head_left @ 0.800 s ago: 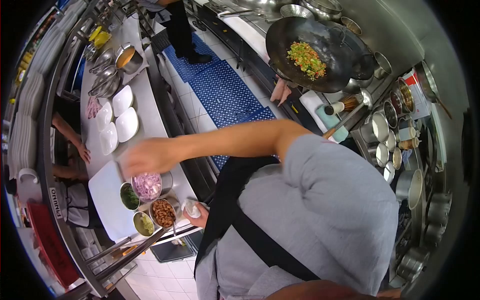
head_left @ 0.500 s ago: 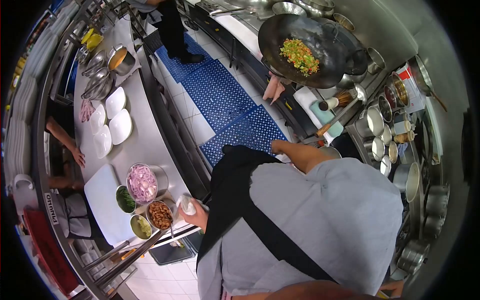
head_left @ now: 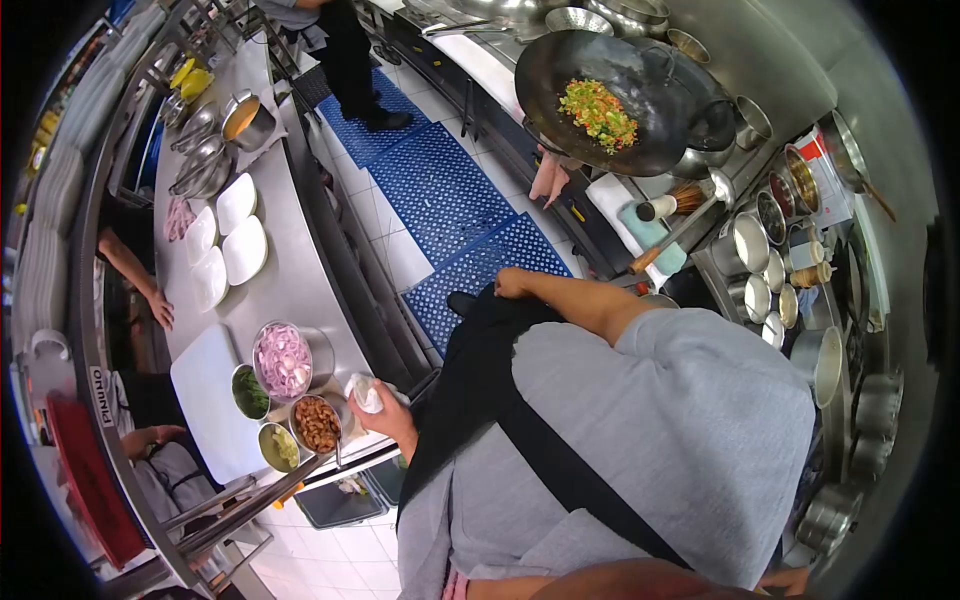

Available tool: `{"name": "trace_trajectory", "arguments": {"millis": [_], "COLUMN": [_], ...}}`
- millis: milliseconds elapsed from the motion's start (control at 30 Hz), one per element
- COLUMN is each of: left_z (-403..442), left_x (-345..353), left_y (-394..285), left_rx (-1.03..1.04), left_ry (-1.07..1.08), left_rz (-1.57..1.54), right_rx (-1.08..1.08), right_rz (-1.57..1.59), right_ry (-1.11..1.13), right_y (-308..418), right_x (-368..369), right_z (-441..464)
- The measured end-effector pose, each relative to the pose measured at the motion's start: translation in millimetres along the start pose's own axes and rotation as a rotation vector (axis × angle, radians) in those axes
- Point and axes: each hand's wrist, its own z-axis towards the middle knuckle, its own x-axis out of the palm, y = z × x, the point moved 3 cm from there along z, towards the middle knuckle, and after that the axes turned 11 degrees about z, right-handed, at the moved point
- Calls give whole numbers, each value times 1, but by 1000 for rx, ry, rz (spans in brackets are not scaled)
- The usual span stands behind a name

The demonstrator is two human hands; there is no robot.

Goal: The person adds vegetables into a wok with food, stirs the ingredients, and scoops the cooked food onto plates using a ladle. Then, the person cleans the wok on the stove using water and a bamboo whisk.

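My left hand is closed round a crumpled white cloth at the counter's edge. Right beside it stands a metal tub of browned, diced pieces with a spoon handle sticking out. Near that are a large pot of sliced purple onions, a tin of chopped greens and a tin of pale yellow bits. In front of my black apron, my right hand is held with its fingers curled in. Whatever it may hold is hidden.
A white cutting board and several white bowls are on the steel counter. A wok of diced vegetables sits across the aisle. Blue mats cover the floor. A person stands up the aisle; others are behind the counter.
My right hand has moved left and slightly up, to the front of my apron. My left hand keeps the cloth and has shifted slightly left. The view has shifted a little.
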Motion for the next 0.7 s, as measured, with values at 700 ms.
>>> {"name": "trace_trajectory", "arguments": {"millis": [700], "left_z": [-1], "left_x": [2], "left_y": [3], "left_rx": [23], "left_ry": [-3], "left_rz": [17], "right_rx": [204], "right_rz": [-166], "right_ry": [110], "right_y": [-32], "right_x": [-23], "right_z": [-59]}}
